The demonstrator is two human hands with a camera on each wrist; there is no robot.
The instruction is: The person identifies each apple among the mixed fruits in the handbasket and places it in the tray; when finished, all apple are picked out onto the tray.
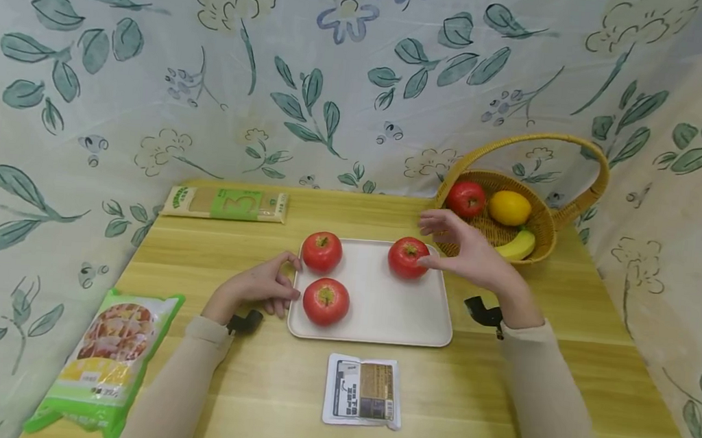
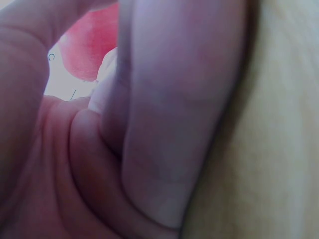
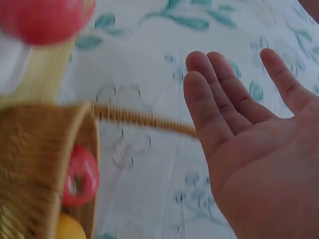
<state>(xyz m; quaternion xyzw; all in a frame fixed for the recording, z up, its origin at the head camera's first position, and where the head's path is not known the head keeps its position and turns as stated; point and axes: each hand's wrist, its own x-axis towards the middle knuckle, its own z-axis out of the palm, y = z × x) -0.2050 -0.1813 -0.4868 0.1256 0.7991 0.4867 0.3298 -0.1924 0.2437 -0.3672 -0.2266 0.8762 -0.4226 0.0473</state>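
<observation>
While the left hand, its grip unclear, perhaps steadies the tray, the right hand, empty, is spread near an apple.

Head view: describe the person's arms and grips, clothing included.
The left sleeve and right sleeve are long, plain and beige, ending near the wrists. A small black fitting shows by each sleeve's end. The left grip and right grip wear no gloves.

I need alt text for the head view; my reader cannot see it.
A person's right hand hovers near a round red apple on a white rectangular tray; the left hand is at the tray's left edge, near two more apples. A woven tan basket behind holds red and yellow fruit.
</observation>
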